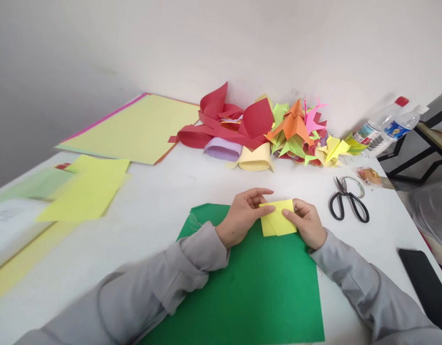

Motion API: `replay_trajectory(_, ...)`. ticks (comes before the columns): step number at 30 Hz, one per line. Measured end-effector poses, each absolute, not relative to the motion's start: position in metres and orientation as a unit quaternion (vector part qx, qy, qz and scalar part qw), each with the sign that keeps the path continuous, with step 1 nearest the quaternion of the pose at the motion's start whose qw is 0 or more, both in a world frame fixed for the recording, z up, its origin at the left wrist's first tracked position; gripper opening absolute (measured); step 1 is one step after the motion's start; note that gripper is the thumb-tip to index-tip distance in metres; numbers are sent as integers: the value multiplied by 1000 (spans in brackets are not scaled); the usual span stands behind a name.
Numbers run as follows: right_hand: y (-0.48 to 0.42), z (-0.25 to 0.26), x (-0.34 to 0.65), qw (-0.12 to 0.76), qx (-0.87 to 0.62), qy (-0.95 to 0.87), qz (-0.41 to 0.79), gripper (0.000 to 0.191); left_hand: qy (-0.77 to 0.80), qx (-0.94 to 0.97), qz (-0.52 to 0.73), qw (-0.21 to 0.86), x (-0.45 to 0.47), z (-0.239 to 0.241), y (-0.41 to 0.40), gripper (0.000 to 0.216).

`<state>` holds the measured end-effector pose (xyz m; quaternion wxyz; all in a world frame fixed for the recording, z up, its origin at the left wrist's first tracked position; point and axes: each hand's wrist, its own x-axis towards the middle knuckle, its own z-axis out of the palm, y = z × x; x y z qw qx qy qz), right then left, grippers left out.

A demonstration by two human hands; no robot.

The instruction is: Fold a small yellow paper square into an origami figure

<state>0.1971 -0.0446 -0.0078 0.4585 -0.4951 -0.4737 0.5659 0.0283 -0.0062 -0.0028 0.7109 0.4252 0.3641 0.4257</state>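
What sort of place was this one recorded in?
Probably a craft table set against a wall: folded paper shapes are heaped at the back, black-handled scissors lie to the right, and the left hand and right hand hold a folded yellow paper.

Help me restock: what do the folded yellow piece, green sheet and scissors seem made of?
Folded yellow piece: matte paper, judging by thin, creased layers. Green sheet: matte, perhaps card; even surface leaves this open. Scissors: probably metal, from dark grey blades; black handles perhaps plastic-coated.
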Motion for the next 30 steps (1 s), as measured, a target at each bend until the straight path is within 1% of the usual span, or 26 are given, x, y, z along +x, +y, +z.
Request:
replay_trajectory(5,-45,-7,197,443,-495,-485,569,35,354,439,420,711,28,-3,-6,42)
replay_trajectory(12,-45,-4,196,445,-498,-474,573,36,356,433,421,713,29,-4,-5,41)
replay_trajectory(16,-44,-2,195,445,-506,-487,556,34,359,443,410,711,29,-3,-6,40)
replay_trajectory(21,-44,-3,197,449,-515,-464,563,36,355,446,415,709,29,-4,-6,39)
replay_trajectory(30,-44,-2,196,442,-526,-494,532,35,379,436,416,702,30,-3,-6,38)
